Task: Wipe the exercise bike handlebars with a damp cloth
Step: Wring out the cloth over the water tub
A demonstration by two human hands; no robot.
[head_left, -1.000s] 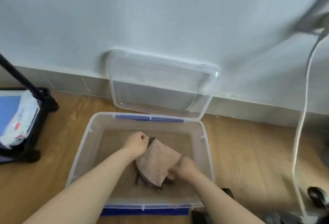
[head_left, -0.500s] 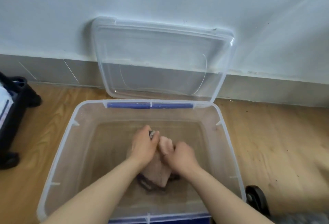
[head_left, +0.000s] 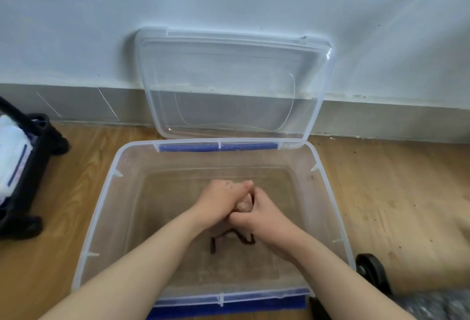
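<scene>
A pinkish-beige cloth (head_left: 245, 204) with a dark edge is bunched up between both my hands, inside a clear plastic tub (head_left: 101, 215) on the wooden floor. My left hand (head_left: 218, 201) grips the cloth from the left and my right hand (head_left: 259, 215) grips it from the right, the two pressed together. Only a small lump of cloth shows between them, and a dark trailing edge hangs below. The bike's handlebars are out of sight.
The tub's clear lid (head_left: 234, 83) leans upright against the wall behind it. A black cart (head_left: 28, 177) with white and blue packs stands at the left. A black wheel (head_left: 371, 268) sits at the tub's right front corner.
The cloth went from a spread sheet held at two corners to a tight bundle squeezed between both hands. My view moved closer to the tub.
</scene>
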